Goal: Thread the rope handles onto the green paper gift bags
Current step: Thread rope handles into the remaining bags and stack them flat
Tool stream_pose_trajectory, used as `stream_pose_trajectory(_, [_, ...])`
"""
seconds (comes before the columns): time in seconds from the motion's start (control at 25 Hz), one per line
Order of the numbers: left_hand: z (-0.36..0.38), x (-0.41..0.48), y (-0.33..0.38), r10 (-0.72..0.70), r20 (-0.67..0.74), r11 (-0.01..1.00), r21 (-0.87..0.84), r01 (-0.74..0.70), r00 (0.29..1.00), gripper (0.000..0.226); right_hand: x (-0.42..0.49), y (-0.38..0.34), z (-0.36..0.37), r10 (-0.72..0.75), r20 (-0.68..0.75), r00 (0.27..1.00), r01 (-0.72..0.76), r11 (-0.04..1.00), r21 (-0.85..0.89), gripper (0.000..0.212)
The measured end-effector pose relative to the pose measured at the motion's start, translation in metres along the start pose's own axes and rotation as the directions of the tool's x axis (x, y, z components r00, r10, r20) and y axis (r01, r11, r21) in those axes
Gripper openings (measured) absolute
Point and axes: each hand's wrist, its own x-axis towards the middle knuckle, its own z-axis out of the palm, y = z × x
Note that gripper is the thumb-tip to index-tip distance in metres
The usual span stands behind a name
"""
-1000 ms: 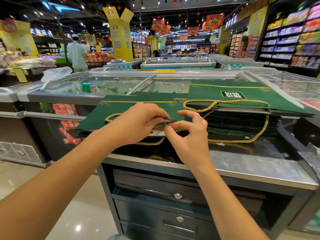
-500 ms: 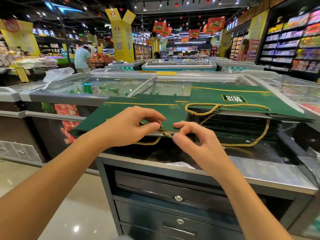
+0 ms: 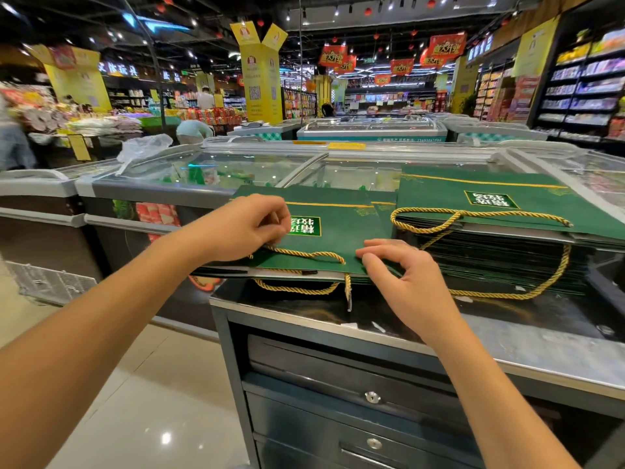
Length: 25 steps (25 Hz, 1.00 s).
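Note:
A flat green paper gift bag (image 3: 338, 231) lies on top of a low pile on the steel counter (image 3: 507, 336). A gold rope handle (image 3: 304, 254) runs across its near edge. My left hand (image 3: 250, 225) pinches the left end of that rope above the bag. My right hand (image 3: 402, 275) pinches the bag's near right edge with curled fingers. A second gold rope loop (image 3: 294, 290) hangs below the bag's edge, and a tipped rope end (image 3: 348, 292) dangles beside it.
A tall stack of green bags (image 3: 490, 198) with gold rope handles (image 3: 480, 214) stands to the right on the counter. Glass-topped freezer chests (image 3: 236, 167) lie behind. Drawers (image 3: 372, 397) are below the counter. People stand among displays at the far left.
My left hand has lifted up and to the left, drawing the rope across the bag and uncovering its logo. My right hand has shifted right to the bag's edge.

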Motion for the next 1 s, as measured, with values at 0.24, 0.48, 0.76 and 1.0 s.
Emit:
stream_pose_trajectory(0.24, [-0.010,-0.007,-0.008,-0.003,0.193,0.993,0.119,-0.020,0.981,0.012,-0.002,-0.002,-0.001,-0.016,0.033,0.999,0.018,0.999,-0.052,0.019])
stream_pose_trajectory(0.48, [-0.006,-0.004,-0.007,0.009,0.002,0.990,-0.142,-0.009,1.000,0.008,-0.002,-0.002,-0.001,-0.023,0.062,0.998,0.029,0.995,-0.100,0.019])
stream_pose_trajectory(0.76, [-0.042,0.004,0.007,0.102,-0.152,0.994,0.061,-0.093,0.983,0.009,-0.001,-0.005,0.000,-0.013,0.077,0.997,0.019,0.996,-0.084,0.020])
stream_pose_trajectory(1.0, [-0.056,0.005,0.025,0.187,-0.277,0.982,0.053,-0.180,0.942,0.010,-0.002,-0.005,-0.001,-0.012,0.070,0.997,0.018,0.996,-0.085,0.021])
